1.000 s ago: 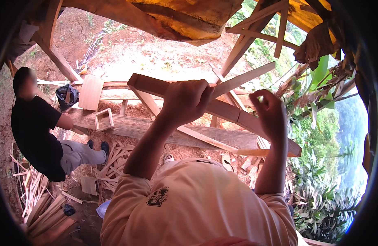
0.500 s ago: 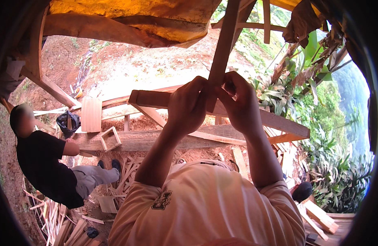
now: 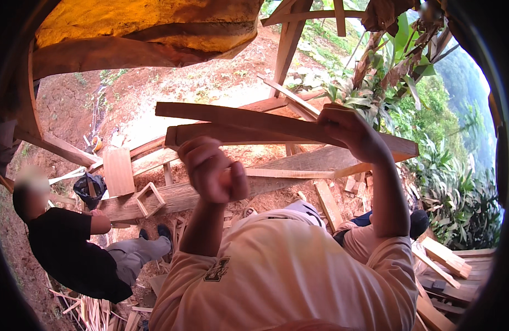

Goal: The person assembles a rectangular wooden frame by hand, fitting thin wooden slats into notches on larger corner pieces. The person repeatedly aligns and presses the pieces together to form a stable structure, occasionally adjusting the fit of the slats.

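My right hand (image 3: 347, 128) is closed around a dark wooden strip (image 3: 232, 117). The strip slants from upper left to lower right. Just behind and below it is a second wooden bar (image 3: 254, 135), part of a triangular timber frame; whether the two touch I cannot tell. My left hand (image 3: 213, 171) is in front of that bar's left end, slightly blurred, with fingers curled in. What it holds, if anything, is hidden.
At left stands a person in a black shirt (image 3: 72, 248), near a thick plank (image 3: 122, 208) bearing a small wooden frame (image 3: 150, 199). Another person in a dark cap (image 3: 419, 223) is at lower right. Wood offcuts (image 3: 94, 313) litter the ground; an orange tarp (image 3: 144, 33) hangs above.
The strip has swung from nearly upright to nearly level. My left hand has come off it and moved left and down; my right hand has shifted right, still gripping it.
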Available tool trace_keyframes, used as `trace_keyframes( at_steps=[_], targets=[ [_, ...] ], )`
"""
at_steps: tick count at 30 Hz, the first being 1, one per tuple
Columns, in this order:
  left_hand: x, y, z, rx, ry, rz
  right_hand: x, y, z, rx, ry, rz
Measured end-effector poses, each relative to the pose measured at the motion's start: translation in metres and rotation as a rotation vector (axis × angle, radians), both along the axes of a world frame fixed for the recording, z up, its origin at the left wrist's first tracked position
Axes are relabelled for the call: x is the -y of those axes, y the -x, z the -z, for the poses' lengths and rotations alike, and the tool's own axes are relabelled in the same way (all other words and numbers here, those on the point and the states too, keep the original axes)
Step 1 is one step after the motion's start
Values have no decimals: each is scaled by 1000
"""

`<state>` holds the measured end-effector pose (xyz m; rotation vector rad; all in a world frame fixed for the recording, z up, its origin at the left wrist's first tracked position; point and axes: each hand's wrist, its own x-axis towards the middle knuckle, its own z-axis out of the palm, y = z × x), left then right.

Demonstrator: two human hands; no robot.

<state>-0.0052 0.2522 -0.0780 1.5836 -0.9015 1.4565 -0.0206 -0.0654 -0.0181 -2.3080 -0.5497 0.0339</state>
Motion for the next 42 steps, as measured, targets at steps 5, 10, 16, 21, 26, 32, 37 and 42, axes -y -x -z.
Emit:
trace_keyframes(
  at_steps=[5, 10, 16, 21, 26, 32, 37, 42],
  targets=[
    [-68, -5, 13, -328, 179, -403, -10, 11, -10, 74, 30, -76],
    [-69, -20, 17, -670, 367, 43, -5, 11, -13, 80, -6, -145],
    [-63, -9, 27, -629, 601, 35, 13, 10, -16, 103, 47, -204],
    [-62, -9, 35, -573, 551, -203, 7, 16, -11, 250, 53, -59],
    [-56, -10, 42, -554, 686, -83, 3, 35, -12, 331, 165, -2],
    [-56, -12, 47, -451, 673, 97, 12, 39, 3, 351, 231, 11],
    [-59, -6, 49, -491, 655, 172, 17, 34, -2, 328, 216, 10],
    [-58, -9, 56, -475, 670, 255, 30, 29, 4, 336, 202, -49]
  ],
)
